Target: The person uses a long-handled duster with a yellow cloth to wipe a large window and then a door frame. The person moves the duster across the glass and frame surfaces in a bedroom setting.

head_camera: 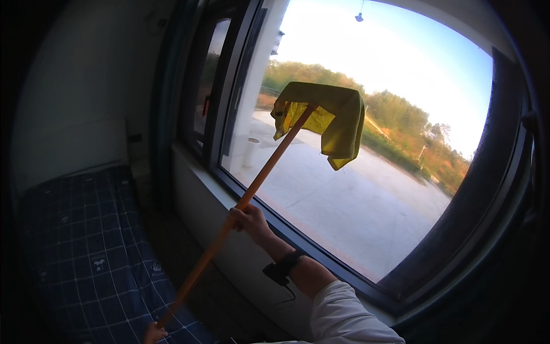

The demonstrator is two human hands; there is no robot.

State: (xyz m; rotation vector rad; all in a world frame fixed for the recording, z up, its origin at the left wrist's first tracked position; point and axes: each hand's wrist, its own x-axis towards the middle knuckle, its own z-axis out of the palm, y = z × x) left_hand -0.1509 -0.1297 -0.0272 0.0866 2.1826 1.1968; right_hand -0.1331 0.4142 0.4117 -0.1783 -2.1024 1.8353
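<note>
A long wooden pole (pixel 270 165) slants up from lower left toward the window glass (pixel 300 180). Over its upper end hangs a yellow-green cloth (pixel 342 124), its corners drooping in front of the pane; whether it touches the glass I cannot tell. My right hand (pixel 251 220) is closed around the middle of the pole, near the sill. At the bottom edge of the view, my left hand (pixel 154 332) grips the pole's lower part and is partly cut off. What holds the cloth to the pole is hidden beneath it.
The dark window frame (pixel 365 286) borders the pane, above a pale sill (pixel 210 182). A bed with a dark blue checked cover (pixel 92 245) lies to the left. A dark curtain (pixel 163 107) hangs beside the window. A black band with a cable (pixel 283 266) circles my right forearm.
</note>
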